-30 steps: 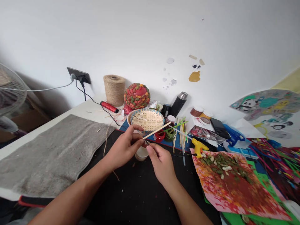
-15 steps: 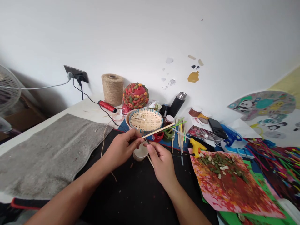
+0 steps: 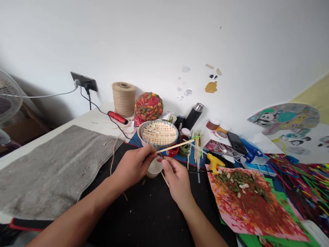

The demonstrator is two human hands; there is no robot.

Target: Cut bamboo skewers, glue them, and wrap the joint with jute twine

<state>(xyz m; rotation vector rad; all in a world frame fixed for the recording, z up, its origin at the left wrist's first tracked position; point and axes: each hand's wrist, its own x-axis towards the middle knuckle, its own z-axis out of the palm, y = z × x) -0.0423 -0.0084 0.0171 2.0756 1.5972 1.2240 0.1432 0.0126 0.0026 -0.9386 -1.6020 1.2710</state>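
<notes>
My left hand point(image 3: 135, 166) pinches a pale wooden stick point(image 3: 177, 145), which points up and to the right past the basket. Close beside it, my right hand point(image 3: 177, 178) has its thumb and fingers closed on a thin dark piece point(image 3: 161, 155) that reaches toward my left fingertips; its kind cannot be made out. Just under the fingers stands a small white cup point(image 3: 154, 168), partly hidden by my hands. A second pale stick point(image 3: 164, 179) slants between the cup and my right hand. Behind the hands sits a woven basket point(image 3: 160, 135) with blue stitching on its rim and small pale bits inside.
A twine spool point(image 3: 123, 99), a seed-covered ball point(image 3: 149, 106) and a black flask point(image 3: 194, 116) line the wall. To the right are loose sticks point(image 3: 196, 151), a yellow glue gun point(image 3: 215, 162) and a painted sheet point(image 3: 257, 206). A grey cloth point(image 3: 56, 168) covers the left side.
The pale stick's far end has dipped slightly and shifted a little to the right. Both hands keep nearly the same position and hold; the camera view has moved slightly.
</notes>
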